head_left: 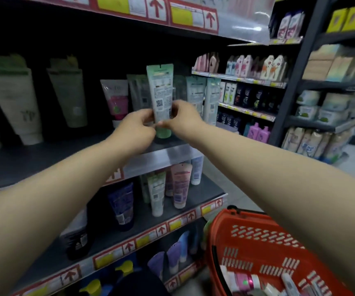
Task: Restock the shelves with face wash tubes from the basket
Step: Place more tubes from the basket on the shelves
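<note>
Head view: left hand (136,124) and right hand (185,117) pinch tube (161,88); basket (257,244) cropped.

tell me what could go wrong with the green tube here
1. The left hand and right hand pinch the green tube low down, so its tall top could tip into the pink tube beside it.
2. Its QR-code side faces outward, so it may end up shelved back to front.

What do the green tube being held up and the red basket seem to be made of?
The green tube looks like soft, flexible plastic with a smooth printed skin; its flat crimped top end suggests a squeeze tube. The basket looks like rigid moulded plastic, orange-red and matte, judging by the rows of slots in its wall.
</note>
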A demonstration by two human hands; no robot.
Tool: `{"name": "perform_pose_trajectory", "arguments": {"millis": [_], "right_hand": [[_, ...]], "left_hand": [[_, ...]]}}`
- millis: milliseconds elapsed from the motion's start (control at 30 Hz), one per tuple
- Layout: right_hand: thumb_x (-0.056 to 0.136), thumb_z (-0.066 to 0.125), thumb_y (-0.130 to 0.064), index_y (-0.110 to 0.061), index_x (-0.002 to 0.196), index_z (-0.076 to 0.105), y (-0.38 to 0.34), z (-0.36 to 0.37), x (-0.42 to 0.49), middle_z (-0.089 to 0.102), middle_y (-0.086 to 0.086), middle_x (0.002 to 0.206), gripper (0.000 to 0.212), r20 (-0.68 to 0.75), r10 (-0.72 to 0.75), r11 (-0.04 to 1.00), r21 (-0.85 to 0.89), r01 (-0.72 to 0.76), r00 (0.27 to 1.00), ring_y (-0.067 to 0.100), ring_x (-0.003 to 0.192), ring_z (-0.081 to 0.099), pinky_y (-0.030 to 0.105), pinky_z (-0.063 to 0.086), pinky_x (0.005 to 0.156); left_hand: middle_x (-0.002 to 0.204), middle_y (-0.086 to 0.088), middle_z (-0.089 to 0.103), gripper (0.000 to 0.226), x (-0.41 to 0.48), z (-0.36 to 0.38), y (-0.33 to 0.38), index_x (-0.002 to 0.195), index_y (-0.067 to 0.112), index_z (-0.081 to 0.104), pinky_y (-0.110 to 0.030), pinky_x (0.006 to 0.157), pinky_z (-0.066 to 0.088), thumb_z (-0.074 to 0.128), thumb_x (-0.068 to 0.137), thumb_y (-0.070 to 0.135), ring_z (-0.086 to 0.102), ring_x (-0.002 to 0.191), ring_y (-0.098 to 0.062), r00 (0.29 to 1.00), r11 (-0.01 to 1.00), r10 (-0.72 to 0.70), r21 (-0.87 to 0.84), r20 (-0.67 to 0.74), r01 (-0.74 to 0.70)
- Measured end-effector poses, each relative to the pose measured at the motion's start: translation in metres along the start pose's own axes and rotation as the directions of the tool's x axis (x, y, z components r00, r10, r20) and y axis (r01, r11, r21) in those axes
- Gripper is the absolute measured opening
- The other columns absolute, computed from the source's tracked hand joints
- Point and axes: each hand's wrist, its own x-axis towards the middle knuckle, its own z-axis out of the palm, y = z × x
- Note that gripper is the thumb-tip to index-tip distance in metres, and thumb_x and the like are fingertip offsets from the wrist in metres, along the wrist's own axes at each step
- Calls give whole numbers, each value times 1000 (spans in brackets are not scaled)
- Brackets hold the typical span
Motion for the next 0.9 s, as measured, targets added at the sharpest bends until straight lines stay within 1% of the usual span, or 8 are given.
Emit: {"name": "perform_pose_trajectory", "arguments": {"millis": [67, 133, 300, 433, 567, 633, 700, 900], "right_hand": [[76, 76, -16, -4, 112, 63, 10, 17, 22, 66, 13, 112, 40, 36, 49, 994, -94, -45, 998, 28, 105, 62, 43, 51, 92], [78, 73, -18, -4, 109, 65, 21, 31, 39, 67, 15, 110, 35, 50, 85, 988, -137, -77, 995, 30, 104, 63, 42, 52, 90], [82, 69, -17, -4, 115, 62, 28, 39, 60, 65, 15, 117, 36, 41, 123, 981, -155, -115, 992, 29, 109, 61, 37, 50, 94], [82, 71, -22, -2, 120, 58, 26, 30, 52, 62, 14, 123, 45, 67, 135, 963, -242, -115, 989, 29, 114, 58, 34, 49, 95], [88, 65, -28, -1, 133, 42, 22, 3, 5, 52, 16, 133, 57, 3, 9, 958, -285, -8, 1000, 32, 121, 51, 35, 44, 93], [90, 59, -24, -3, 136, 38, 25, -14, -29, 49, 17, 134, 55, 60, -80, 926, -366, 97, 995, 32, 121, 49, 33, 42, 90], [90, 54, -19, -1, 140, 32, 35, -29, -65, 43, 18, 140, 58, 169, -117, 849, -494, 186, 979, 32, 127, 42, 33, 36, 97], [85, 53, -17, 1, 146, 20, 87, -65, -145, 25, 17, 153, 72, 303, -66, 667, -695, 267, 951, 29, 142, 25, 28, 14, 115]], "left_hand": [[117, 0, 66, 38, 16, 0, -11, 119, 17, 64, -37, 103, 45, 55, 88, -1, 59, 112, -16, 997, 994, -64, 87, 34, 61], [118, 0, 64, 40, 29, 1, -19, 119, 16, 63, -28, 97, 44, 50, 87, -3, 57, 113, -17, 992, 974, -113, 205, 62, 98], [130, -4, 59, 54, 47, 1, -20, 129, 18, 57, -21, 90, 36, 43, 83, -7, 52, 120, -20, 983, 954, -155, 275, 96, 124], [109, -13, 64, 35, 35, -1, -13, 110, 4, 64, -25, 76, 42, 44, 83, -4, 55, 92, -24, 971, 882, -232, 431, 50, 189], [112, -16, 65, 36, 8, 2, 0, 111, 3, 64, -36, 86, 50, 46, 80, -1, 60, 102, -30, 991, 842, -125, 532, 45, 82], [127, -17, 58, 44, -8, 10, 9, 125, 4, 56, -37, 97, 47, 46, 82, 0, 54, 117, -31, 994, 816, -72, 578, 86, 9], [138, -15, 49, 52, -23, 25, 18, 135, 8, 47, -34, 98, 41, 44, 84, 0, 48, 126, -29, 989, 777, -17, 624, 148, -80], [130, -8, 52, 54, -63, 102, 22, 127, 17, 47, -43, 94, 47, 53, 74, 12, 54, 116, -30, 908, 685, 24, 655, 418, -319]]}}
